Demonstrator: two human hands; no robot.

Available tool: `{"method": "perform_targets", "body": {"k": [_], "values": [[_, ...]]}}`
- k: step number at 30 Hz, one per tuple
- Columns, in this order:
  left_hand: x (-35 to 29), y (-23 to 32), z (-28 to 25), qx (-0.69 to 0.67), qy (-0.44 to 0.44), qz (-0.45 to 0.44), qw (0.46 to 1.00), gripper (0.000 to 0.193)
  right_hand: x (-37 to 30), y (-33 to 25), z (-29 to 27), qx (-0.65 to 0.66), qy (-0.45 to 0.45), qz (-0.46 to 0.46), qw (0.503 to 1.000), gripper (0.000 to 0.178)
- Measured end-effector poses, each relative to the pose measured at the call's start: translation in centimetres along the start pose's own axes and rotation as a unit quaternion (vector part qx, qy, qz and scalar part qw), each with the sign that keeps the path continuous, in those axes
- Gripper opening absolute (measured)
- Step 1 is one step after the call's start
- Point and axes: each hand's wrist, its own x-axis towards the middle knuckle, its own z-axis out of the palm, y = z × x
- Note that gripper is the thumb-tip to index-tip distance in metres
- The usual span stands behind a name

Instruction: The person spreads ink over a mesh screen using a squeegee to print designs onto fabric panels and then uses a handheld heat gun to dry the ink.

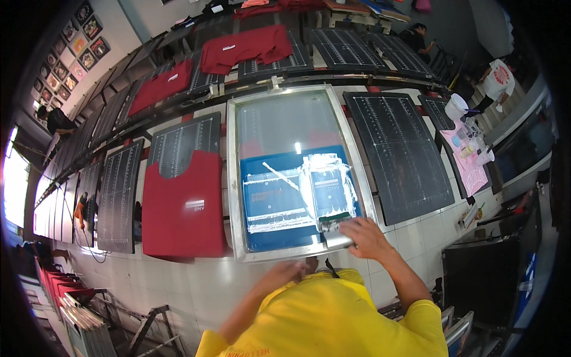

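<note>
In front of me lies a silk-screen frame (234,196) with a pale metal rim and blue mesh (262,232) in its near part. White ink (306,184) is smeared over the mesh, thickest on the right around a small printed block. My right hand (364,237) is closed around a squeegee (336,235), whose blade meets the mesh near the frame's lower right corner. My left hand (290,271) is close to my body, just below the frame's near edge; its fingers are blurred and partly hidden.
A red shirt (184,217) with a small white print lies on the board to the left. A bare black board (398,157) is on the right. Beyond it, cups and a white tub (457,107) stand on pink cloth (467,166). More red shirts (247,49) lie on the far row. Other people are farther off.
</note>
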Motion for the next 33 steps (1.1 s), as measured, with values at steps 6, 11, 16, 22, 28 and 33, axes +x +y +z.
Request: {"method": "perform_targets", "body": {"k": [6, 11, 16, 22, 28, 33], "values": [[4.6, -2.7, 3.7, -0.113, -0.092, -0.006, 0.989, 0.050, 2.9, 0.2, 0.5, 0.023, 0.096, 0.096, 0.990, 0.039], [5.8, -3.8, 4.0, -0.253, -0.094, -0.042, 0.962, 0.054, 6.5, 1.8, -0.2, 0.109, 0.235, 0.325, 0.910, 0.037], [5.9, -3.8, 4.2, -0.273, -0.088, -0.041, 0.957, 0.050, 10.6, 5.9, -0.9, 0.059, 0.226, 0.400, 0.886, 0.040], [5.6, -3.2, 4.3, -0.285, -0.060, -0.063, 0.954, 0.044, 14.0, 4.2, -1.7, -0.009, 0.144, 0.416, 0.898, 0.038], [5.2, -2.5, 4.5, -0.277, -0.056, -0.058, 0.957, 0.043, 14.0, 8.1, -1.8, 0.071, 0.184, 0.401, 0.895, 0.041], [5.3, -2.2, 4.8, -0.276, -0.039, -0.053, 0.959, 0.044, 15.2, 11.3, -2.1, 0.159, 0.161, 0.304, 0.925, 0.037]]}}
